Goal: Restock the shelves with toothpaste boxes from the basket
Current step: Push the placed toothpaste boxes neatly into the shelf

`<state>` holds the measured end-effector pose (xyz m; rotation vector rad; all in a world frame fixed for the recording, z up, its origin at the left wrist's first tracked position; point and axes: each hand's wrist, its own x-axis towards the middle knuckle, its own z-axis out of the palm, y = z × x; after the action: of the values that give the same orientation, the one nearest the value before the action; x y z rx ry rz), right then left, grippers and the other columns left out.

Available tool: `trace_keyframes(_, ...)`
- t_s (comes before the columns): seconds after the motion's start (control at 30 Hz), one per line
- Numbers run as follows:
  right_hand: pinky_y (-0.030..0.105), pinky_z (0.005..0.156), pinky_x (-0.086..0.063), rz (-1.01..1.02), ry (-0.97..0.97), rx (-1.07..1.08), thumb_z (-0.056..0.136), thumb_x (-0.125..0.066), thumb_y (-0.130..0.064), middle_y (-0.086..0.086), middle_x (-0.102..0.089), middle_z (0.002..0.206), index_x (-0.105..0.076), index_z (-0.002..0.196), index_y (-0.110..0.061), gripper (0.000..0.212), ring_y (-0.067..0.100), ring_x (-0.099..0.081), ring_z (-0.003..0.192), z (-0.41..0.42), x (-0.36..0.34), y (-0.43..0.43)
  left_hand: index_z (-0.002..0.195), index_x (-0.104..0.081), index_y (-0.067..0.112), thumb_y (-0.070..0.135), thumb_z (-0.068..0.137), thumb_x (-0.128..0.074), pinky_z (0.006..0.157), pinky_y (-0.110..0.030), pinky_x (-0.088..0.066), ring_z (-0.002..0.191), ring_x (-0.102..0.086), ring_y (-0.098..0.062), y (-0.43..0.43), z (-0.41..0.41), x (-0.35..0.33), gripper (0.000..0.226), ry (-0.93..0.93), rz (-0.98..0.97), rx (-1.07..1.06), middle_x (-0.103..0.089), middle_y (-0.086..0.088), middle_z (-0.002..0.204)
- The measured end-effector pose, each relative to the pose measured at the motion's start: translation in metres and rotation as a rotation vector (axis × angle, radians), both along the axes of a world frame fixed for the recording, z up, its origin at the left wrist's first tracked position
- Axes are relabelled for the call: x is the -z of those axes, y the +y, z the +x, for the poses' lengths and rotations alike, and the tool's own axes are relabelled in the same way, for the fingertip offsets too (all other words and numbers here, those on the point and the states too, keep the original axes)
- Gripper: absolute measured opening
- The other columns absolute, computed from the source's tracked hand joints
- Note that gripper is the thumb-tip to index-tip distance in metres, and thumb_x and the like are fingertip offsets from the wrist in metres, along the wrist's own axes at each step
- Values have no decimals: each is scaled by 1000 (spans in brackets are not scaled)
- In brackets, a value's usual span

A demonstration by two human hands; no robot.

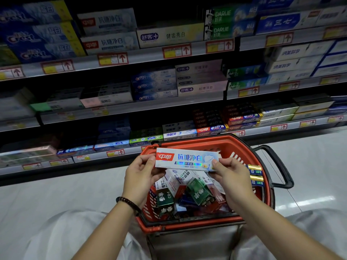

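I hold a white and light-blue toothpaste box (187, 159) with a red logo level above the red basket (216, 142). My left hand (140, 177) pinches its left end and my right hand (231, 177) pinches its right end. Several more toothpaste boxes (187, 192), green, white and red, lie jumbled in the basket under the held box. Matching white boxes (109, 42) with the same red logo are stacked on the upper shelf at left of centre.
Several shelves (142, 107) packed with toothpaste boxes run across the view, with price tags on their front rails. The basket has a black handle (279, 166) at the right. Pale glossy floor (65, 190) lies between the shelf base and my knees.
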<state>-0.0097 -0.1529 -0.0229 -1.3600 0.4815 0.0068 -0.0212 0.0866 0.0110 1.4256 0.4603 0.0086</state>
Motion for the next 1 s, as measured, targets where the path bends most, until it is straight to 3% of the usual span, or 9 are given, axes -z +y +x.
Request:
trace_keyframes(0.3, 41, 88, -63, 14, -62, 90, 99, -74, -15, 4, -80, 96, -71, 93, -3, 14, 29, -76, 100, 8, -35, 8, 107, -67, 7, 19, 104, -60, 96, -49, -57, 108, -74, -34, 0, 4, -29, 14, 22, -221, -18, -78, -15, 113)
trace_keyframes(0.53, 47, 92, -63, -4, -96, 82, 100, -73, -17, 7, -81, 96, -72, 94, -5, 14, 29, -77, 100, 19, -58, 21, 113, -70, 6, 10, 101, -63, 86, -43, -61, 102, -77, -25, 5, 11, -55, 14, -68, -123, -91, -79, -12, 109)
trace_keyframes(0.67, 55, 91, -63, -14, -129, 69, 101, -73, -17, 8, -80, 99, -73, 95, -8, 11, 35, -76, 99, 26, -76, 33, 112, -74, 14, 16, 101, -66, 90, -47, -61, 103, -76, -27, 16, 13, -68, 14, -112, -50, -126, -79, -9, 110)
trace_keyframes(0.77, 55, 91, -63, -2, -139, 55, 101, -71, -12, 7, -80, 92, -73, 94, -5, 10, 32, -76, 96, 31, -92, 43, 113, -73, 17, 19, 103, -64, 71, -34, -62, 92, -78, -20, 26, 14, -77, 14, -146, -3, -142, -79, -6, 108)
trace_keyframes(0.87, 67, 90, -59, -19, -127, 30, 102, -70, -10, 6, -80, 88, -73, 92, -7, 11, 34, -69, 84, 39, -101, 50, 111, -72, 14, 12, 105, -58, 57, -23, -59, 76, -77, -12, 32, 16, -89, 15, -133, -84, -158, -81, -5, 100)
trace_keyframes(0.93, 71, 91, -56, -16, -125, 28, 101, -70, -10, 6, -80, 90, -74, 94, -9, 8, 30, -66, 85, 45, -105, 56, 111, -72, 14, 9, 106, -56, 66, -27, -60, 84, -77, -14, 39, 20, -96, 17, -132, -79, -167, -80, -6, 103)
trace_keyframes(1.0, 63, 92, -60, -30, -132, 14, 101, -70, -9, 2, -81, 92, -75, 95, -12, 8, 26, -75, 93, 51, -111, 62, 114, -73, 15, 9, 106, -55, 79, -33, -58, 98, -76, -19, 45, 24, -102, 20, -146, -47, -173, -80, -5, 107)
